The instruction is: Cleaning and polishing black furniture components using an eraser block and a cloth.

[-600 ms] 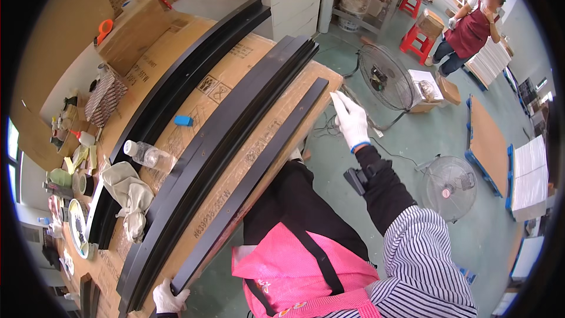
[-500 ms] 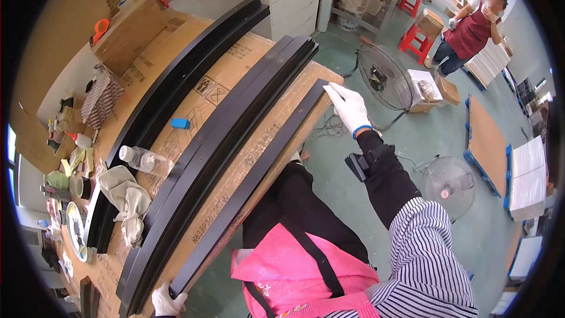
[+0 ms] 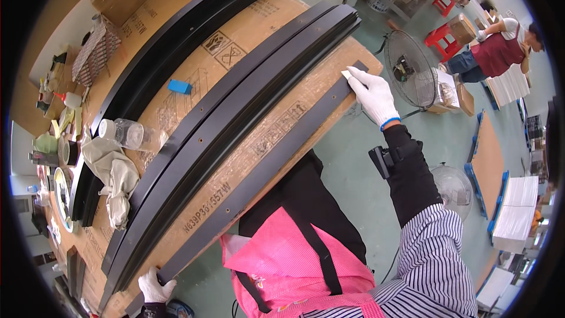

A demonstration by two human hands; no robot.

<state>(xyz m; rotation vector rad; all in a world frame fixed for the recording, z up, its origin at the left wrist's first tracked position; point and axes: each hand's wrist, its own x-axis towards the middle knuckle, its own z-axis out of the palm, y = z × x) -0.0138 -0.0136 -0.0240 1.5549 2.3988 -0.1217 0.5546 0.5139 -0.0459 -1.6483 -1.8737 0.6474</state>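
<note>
A long, flat dark-grey strip (image 3: 265, 162) with small holes lies along the near edge of the cardboard-covered table. At its lower left end my left hand (image 3: 154, 288), in a white glove, is closed round the strip. My right hand (image 3: 374, 97), also gloved in white, is at the strip's far right end. Its fingers pinch a small white piece (image 3: 346, 74) against or just over the surface; its kind cannot be made out. Beside the strip lie curved black profiles (image 3: 218, 112), side by side, with several holes. Farther back rests another curved black profile (image 3: 176, 38).
On the cardboard (image 3: 259, 29) are a blue block (image 3: 179, 86), a clear plastic bottle (image 3: 132, 134) and a crumpled pale cloth (image 3: 112, 171). To the right stand a floor fan (image 3: 410, 70), a second fan (image 3: 453, 191) and red stools (image 3: 442, 42). A person (image 3: 500, 50) in a maroon apron stands beyond.
The view has shifted, and the strip and profiles appear larger. My right hand now sits slightly in from the strip's far end. The person at the right has lowered their head.
</note>
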